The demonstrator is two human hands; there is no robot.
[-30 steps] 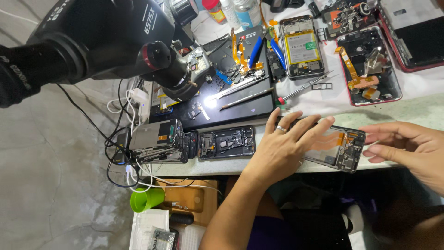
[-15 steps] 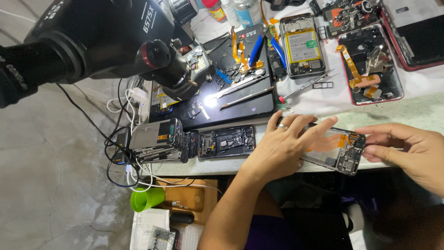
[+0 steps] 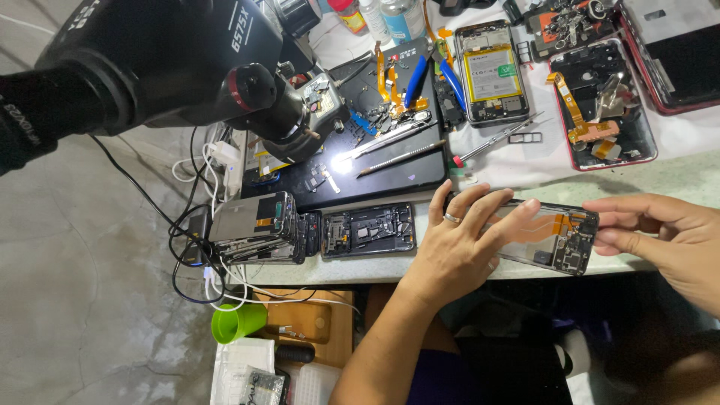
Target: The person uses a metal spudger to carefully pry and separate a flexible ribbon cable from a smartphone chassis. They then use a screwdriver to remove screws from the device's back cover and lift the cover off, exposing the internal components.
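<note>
An opened phone frame (image 3: 551,238) with an orange flex cable and dark circuit parts lies at the front edge of the workbench. My left hand (image 3: 461,244), wearing a ring, lies flat over its left half with fingers spread. My right hand (image 3: 667,236) grips the frame's right end with thumb and fingers. Another stripped phone frame (image 3: 367,231) sits just left of my left hand.
A black microscope (image 3: 187,67) hangs over a dark work mat (image 3: 390,169) with tweezers (image 3: 386,139) and a screwdriver (image 3: 495,141). Disassembled phones (image 3: 491,71) (image 3: 604,105) lie at the back. A stack of phone parts (image 3: 255,229) and cables sit left; a green cup (image 3: 238,322) is below.
My right hand has closed in on the frame's right end and taken hold of it. My left hand stays spread on the frame.
</note>
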